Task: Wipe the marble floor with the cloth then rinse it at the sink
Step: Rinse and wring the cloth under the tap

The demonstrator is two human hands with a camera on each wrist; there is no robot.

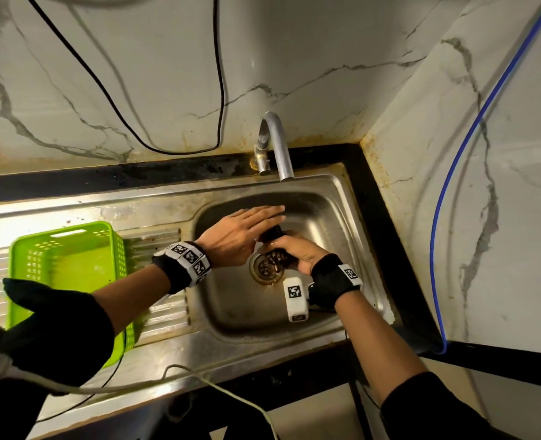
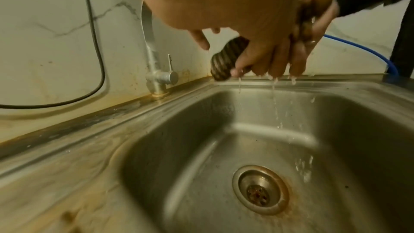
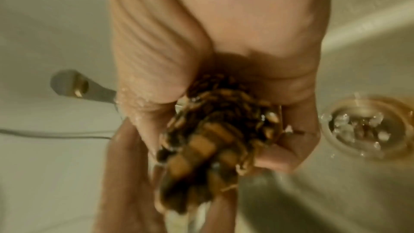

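Steel sink [image 1: 332,198] | right hand [image 1: 297,249] grips wet cloth [image 1: 270,231] | left hand [image 1: 240,236] seemingly flat, fingers straight

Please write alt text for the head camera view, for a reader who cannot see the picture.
Over a steel sink, the right hand grips a dark wet cloth above the drain, while the left hand lies flat against it, fingers straight. A curved tap stands behind the basin, and a green basket sits on the drainboard to the left.

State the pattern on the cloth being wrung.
Dark brown with tan stripes or checks on the cloth; right wrist view shows it best.
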